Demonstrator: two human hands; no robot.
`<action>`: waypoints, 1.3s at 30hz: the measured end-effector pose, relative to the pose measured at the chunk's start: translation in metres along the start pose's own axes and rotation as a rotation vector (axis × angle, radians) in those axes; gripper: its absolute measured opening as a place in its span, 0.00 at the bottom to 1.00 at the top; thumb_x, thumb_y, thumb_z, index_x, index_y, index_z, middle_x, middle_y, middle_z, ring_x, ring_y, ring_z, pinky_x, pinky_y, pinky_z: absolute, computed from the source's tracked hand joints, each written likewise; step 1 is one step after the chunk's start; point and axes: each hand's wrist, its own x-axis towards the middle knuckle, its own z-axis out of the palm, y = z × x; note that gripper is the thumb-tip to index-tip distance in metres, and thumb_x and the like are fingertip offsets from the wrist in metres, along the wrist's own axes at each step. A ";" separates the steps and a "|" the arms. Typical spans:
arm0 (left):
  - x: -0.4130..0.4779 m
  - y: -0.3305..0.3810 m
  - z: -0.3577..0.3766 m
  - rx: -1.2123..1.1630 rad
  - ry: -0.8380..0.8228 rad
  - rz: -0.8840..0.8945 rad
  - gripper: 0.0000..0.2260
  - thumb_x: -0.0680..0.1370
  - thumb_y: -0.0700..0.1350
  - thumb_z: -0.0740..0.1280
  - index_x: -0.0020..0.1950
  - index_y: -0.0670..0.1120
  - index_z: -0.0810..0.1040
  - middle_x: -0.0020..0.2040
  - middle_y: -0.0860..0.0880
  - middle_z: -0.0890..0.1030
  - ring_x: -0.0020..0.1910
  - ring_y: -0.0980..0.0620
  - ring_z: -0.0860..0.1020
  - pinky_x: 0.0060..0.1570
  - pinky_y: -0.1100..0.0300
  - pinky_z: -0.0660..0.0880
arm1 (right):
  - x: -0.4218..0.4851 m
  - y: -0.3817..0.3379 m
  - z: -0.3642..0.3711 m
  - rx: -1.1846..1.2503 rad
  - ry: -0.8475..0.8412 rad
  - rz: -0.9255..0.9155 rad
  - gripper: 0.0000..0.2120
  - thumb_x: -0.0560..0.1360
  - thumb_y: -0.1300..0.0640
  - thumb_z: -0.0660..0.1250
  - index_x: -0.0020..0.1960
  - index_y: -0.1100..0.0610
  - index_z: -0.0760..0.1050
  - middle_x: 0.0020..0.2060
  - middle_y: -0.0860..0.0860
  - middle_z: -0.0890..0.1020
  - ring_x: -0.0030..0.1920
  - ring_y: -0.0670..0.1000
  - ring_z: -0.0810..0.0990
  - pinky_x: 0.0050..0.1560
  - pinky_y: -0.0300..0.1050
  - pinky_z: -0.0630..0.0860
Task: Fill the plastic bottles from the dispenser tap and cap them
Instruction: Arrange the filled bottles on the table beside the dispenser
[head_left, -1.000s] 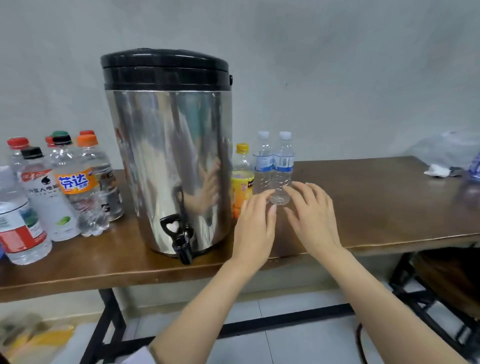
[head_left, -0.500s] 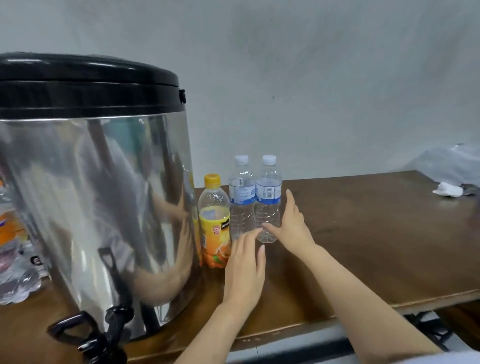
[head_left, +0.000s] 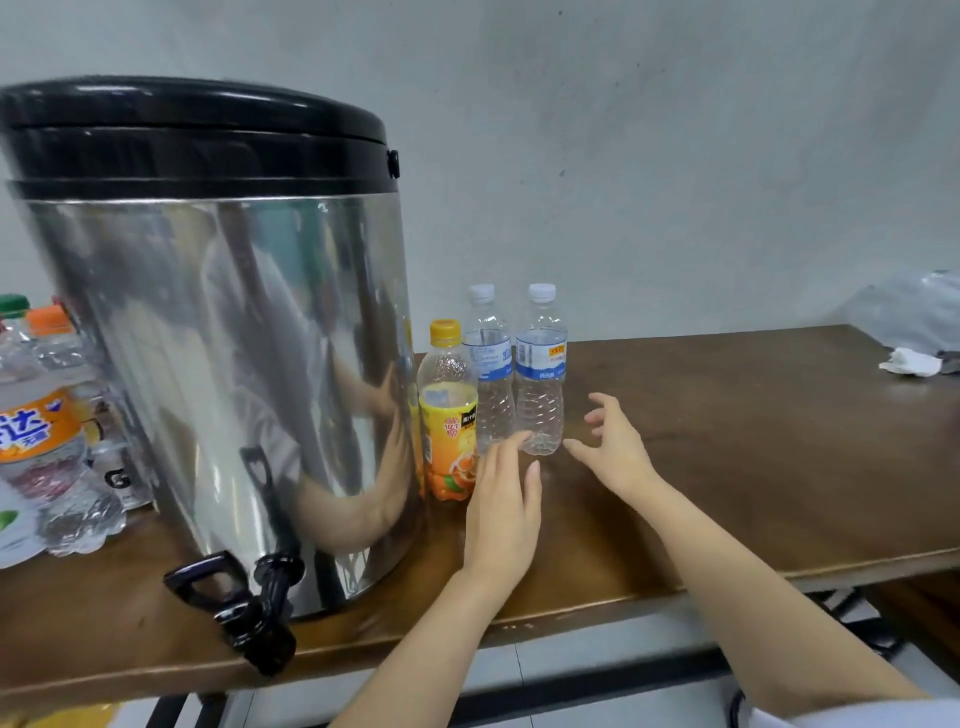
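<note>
The bench (head_left: 753, 415) holds the big silver dispenser (head_left: 234, 364) at its front edge, so the tap (head_left: 260, 613) sticks out past it. Two capped clear bottles (head_left: 540, 384) stand near it, mid-bench. The left hand (head_left: 506, 514) lies flat with straight fingers. The right hand (head_left: 615, 452) spreads wide, holding nothing, likely about to grab one.

Brown wooden surface (head_left: 753, 441), seen from the front edge. At left of centre stands a steel dispenser (head_left: 234, 338) with a black lid; its black tap (head_left: 249, 608) overhangs the front edge. Just right of the dispenser stands a yellow-capped juice bottle (head_left: 448, 415). Behind and right of it stand the first water bottle (head_left: 488, 374) and the second water bottle (head_left: 540, 374), side by side, both upright and white-capped. A cluster of bottles (head_left: 47, 441) occupies the far left. At the far right rear lie a crumpled tissue (head_left: 911, 362) and a clear plastic bag (head_left: 919, 312).
</note>
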 end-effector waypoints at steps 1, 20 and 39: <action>-0.002 0.000 -0.001 -0.024 0.001 -0.015 0.16 0.84 0.45 0.60 0.72 0.51 0.69 0.68 0.54 0.74 0.67 0.56 0.71 0.66 0.61 0.70 | -0.002 -0.002 -0.001 0.030 -0.017 0.008 0.38 0.73 0.55 0.75 0.76 0.55 0.58 0.65 0.53 0.73 0.62 0.51 0.73 0.63 0.48 0.72; 0.001 -0.011 -0.002 -0.203 -0.013 -0.202 0.14 0.84 0.45 0.60 0.69 0.52 0.71 0.56 0.55 0.76 0.53 0.59 0.76 0.55 0.65 0.76 | 0.028 -0.024 0.025 0.290 -0.004 0.017 0.35 0.70 0.59 0.78 0.72 0.54 0.64 0.66 0.52 0.76 0.64 0.53 0.76 0.62 0.48 0.73; -0.051 0.073 -0.106 -0.633 0.057 -0.105 0.28 0.69 0.46 0.79 0.65 0.51 0.71 0.57 0.55 0.82 0.57 0.57 0.80 0.58 0.57 0.77 | -0.153 -0.079 -0.023 0.270 -0.315 -0.276 0.36 0.65 0.62 0.81 0.68 0.49 0.69 0.57 0.41 0.81 0.56 0.42 0.80 0.54 0.36 0.76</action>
